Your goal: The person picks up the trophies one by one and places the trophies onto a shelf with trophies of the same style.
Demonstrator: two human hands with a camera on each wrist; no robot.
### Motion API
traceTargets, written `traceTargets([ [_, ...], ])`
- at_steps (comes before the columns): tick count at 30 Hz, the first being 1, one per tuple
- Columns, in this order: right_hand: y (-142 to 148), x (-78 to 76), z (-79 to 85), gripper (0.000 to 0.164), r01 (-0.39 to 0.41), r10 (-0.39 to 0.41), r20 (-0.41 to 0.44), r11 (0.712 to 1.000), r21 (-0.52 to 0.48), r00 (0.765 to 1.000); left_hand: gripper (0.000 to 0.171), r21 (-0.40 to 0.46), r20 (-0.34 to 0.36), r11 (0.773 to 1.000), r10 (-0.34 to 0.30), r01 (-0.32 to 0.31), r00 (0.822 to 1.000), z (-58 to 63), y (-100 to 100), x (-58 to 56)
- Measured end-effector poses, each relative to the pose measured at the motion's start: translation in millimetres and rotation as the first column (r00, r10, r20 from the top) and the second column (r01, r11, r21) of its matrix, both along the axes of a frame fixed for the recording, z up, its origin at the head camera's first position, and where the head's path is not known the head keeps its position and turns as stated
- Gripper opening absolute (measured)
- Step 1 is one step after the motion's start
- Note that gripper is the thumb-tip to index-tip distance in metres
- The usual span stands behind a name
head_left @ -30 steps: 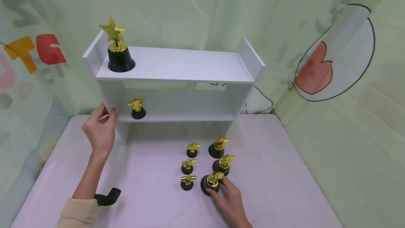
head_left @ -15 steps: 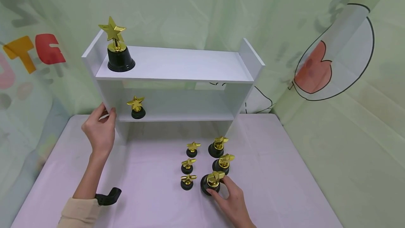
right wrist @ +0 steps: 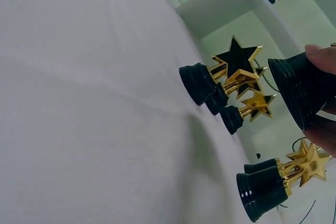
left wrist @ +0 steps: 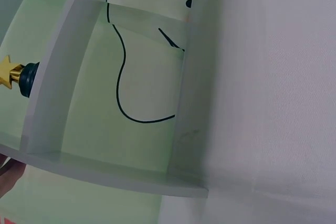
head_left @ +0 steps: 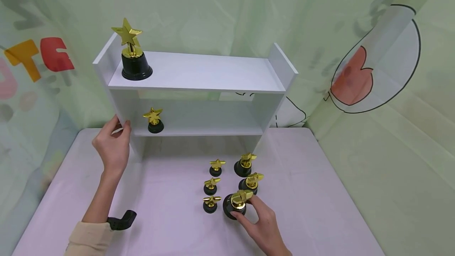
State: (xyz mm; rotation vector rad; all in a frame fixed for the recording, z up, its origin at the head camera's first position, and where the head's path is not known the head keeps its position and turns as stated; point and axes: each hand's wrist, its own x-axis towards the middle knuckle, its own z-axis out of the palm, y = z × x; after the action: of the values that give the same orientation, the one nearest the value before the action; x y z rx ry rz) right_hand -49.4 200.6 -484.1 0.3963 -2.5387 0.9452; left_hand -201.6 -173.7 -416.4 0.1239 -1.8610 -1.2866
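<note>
My left hand (head_left: 113, 145) pinches the left side panel of a white two-tier shelf (head_left: 206, 72) between thumb and fingers. At the front right, my right hand (head_left: 262, 224) grips the black base of a large gold star trophy (head_left: 229, 205). In the right wrist view this trophy (right wrist: 296, 87) is up off the tablecloth, tilted, its star mostly out of frame. Two more large trophies (head_left: 243, 168) stand just behind it. To its left, three small star trophies (head_left: 210, 189) form a column.
A large star trophy (head_left: 136, 66) stands at the left end of the top shelf, and a small one (head_left: 155, 125) on the tier below. A white cloth (head_left: 170, 224) covers the table. Pale green curtains (head_left: 199, 15) hang behind and at the sides.
My right hand has raised the large trophy slightly and shifted it a little to the left. My left hand has stayed on the shelf's side panel.
</note>
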Motion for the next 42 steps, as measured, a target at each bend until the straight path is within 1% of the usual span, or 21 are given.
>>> traceTargets([
  [10,-1,-4.9,19.7,0.058,-0.097,0.097,-0.067,0.995,0.008,0.993,0.033,-0.002,0.001,1.0,-0.003,0.003,1.0,0.3,0,0.4],
  [13,-2,-7.3,25.5,0.059,-0.132,0.132,-0.097,0.991,-0.001,0.986,0.032,0.002,0.0,1.0,-0.002,0.002,1.0,0.2,0,0.2],
  [16,-4,-9.9,31.1,0.06,-0.175,0.172,-0.138,0.984,-0.011,0.975,0.032,0.008,0.0,1.0,-0.006,0.006,1.0,-0.3,-1,0.6],
  [20,-8,-12.8,39.8,0.058,-0.226,0.22,-0.173,0.974,-0.015,0.96,0.033,0.013,0.006,1.0,-0.014,0.014,1.0,-0.4,-1,1.5],
  [26,-12,-19.3,55.5,0.049,-0.25,0.244,-0.18,0.968,-0.012,0.953,0.031,0.028,-0.005,0.999,-0.026,0.026,1.0,0.3,-1,0.5],
  [31,-18,-25.3,69.5,0.046,-0.273,0.27,-0.196,0.962,0.012,0.943,0.031,0.023,-0.014,0.999,-0.039,0.04,0.999,0.0,0,-0.6],
  [35,-25,-29.7,78.9,0.048,-0.311,0.312,-0.224,0.95,0.042,0.923,0.031,0.011,-0.023,0.999,-0.033,0.033,0.999,-0.3,-1,-0.8],
  [38,-31,-34.0,84.7,0.046,-0.347,0.348,-0.284,0.936,0.056,0.894,0.031,0.005,-0.025,0.999,-0.033,0.033,0.999,-0.6,-2,-1.3],
  [42,-38,-39.6,92.5,0.043,-0.377,0.378,-0.361,0.923,0.076,0.853,0.031,-0.002,-0.028,1.0,-0.025,0.025,0.999,-0.8,-2,-1.5],
])
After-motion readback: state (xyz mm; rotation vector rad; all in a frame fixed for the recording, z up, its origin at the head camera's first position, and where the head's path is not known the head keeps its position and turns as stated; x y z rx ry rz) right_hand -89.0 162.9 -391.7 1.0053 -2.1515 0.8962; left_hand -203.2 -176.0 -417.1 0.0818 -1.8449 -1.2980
